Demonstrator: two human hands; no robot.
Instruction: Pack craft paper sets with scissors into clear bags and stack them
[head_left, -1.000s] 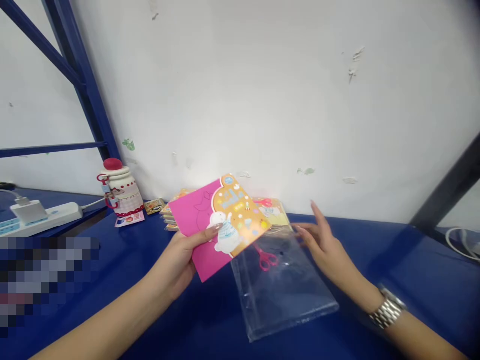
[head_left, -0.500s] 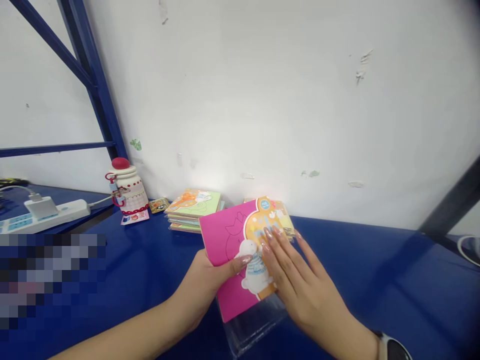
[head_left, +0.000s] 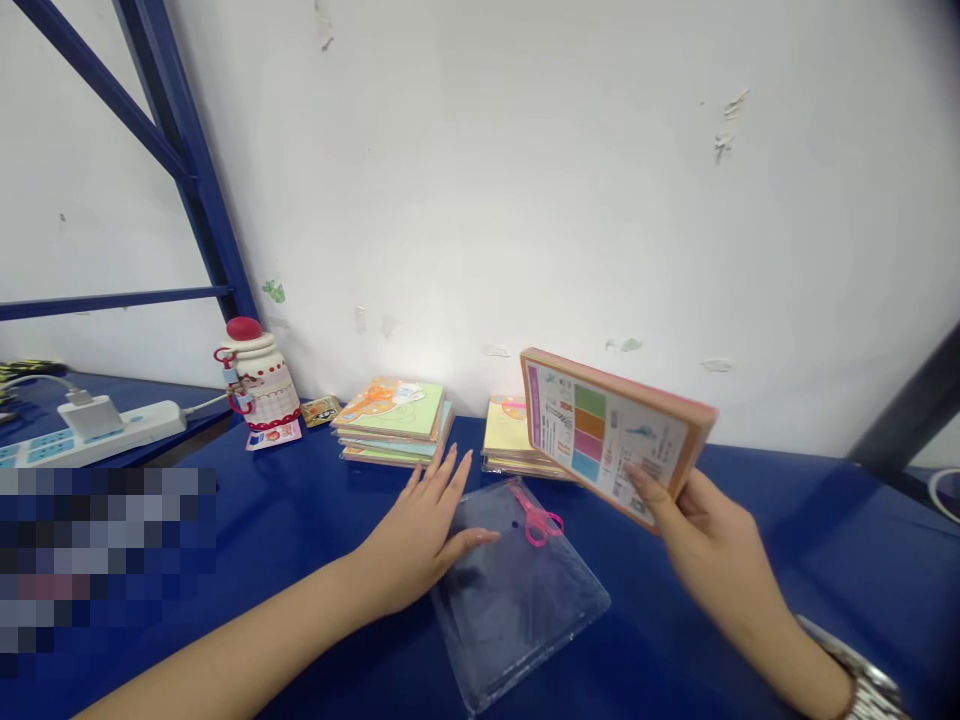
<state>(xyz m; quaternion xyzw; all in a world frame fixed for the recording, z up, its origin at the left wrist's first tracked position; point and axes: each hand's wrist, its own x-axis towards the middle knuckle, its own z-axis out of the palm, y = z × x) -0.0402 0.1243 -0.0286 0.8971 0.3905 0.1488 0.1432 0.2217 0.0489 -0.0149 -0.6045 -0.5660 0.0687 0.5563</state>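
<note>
In my right hand (head_left: 709,540) is a thick square booklet (head_left: 607,435), raised and tilted so its printed back with colour blocks faces me. My thumb lies on the back cover; the other fingers are partly hidden behind it. My left hand (head_left: 420,530) is open, fingers spread, at the left edge of a clear plastic pouch (head_left: 525,610) on the blue table. Pink scissors (head_left: 536,518) lie at the pouch's upper part. Just beyond my left fingertips stands a stack of booklets (head_left: 390,420). A second, yellow-topped stack (head_left: 510,440) is partly covered by the raised booklet.
At the back left stands a white and red bottle (head_left: 262,385), with a pink packet (head_left: 274,435) and a gold packet (head_left: 322,411) by it. A white power strip (head_left: 142,428) with a plugged-in charger lies further left. The wall rises behind the table (head_left: 300,520).
My right hand has lifted the booklet up and right, turning it from its pink cover to its back. My left hand has let go and moved left, uncovering the pouch and scissors.
</note>
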